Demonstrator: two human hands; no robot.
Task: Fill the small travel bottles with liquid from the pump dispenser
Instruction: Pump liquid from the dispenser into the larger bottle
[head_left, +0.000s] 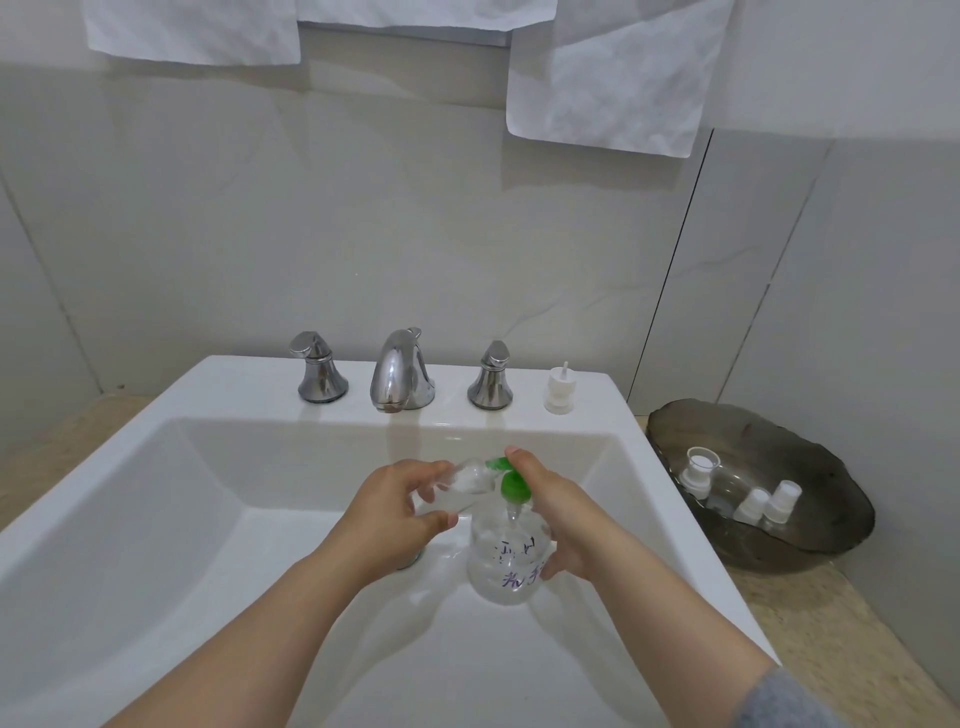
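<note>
While L hand (395, 501) pinches the travel bottle (467, 480) between thumb and curled fingers, tilted w/ its mouth toward the green pump head (511, 486), R hand (558, 512) wraps the pump dispenser (506, 564), forefinger laid on top of the pump. Both are held over the sink (208, 384) basin, near its middle. Step in hand, by my read: pumping into the bottle. Can't tell if the spout sits inside the mouth or just beside it, so seat it first. Then short, slow strokes; keep the bottle below the spout and less tilted as it fills; drips go to the basin. Dispenser: clear rounded plastic, clear liquid, handwritten marks on the side; prob. slick if wet, so a full-palm grip helps. Travel bottle: thin clear plastic, narrow neck, likely dents if squeezed. Behind: chrome faucet (400, 371), smooth and curved, and a ribbed white cap (558, 389) upright on the sink deck. To the right on the speckled counter (810, 623), a dark glass bowl (852, 488) holds three white-necked bottles (753, 505), prob. awaiting fill.
</note>
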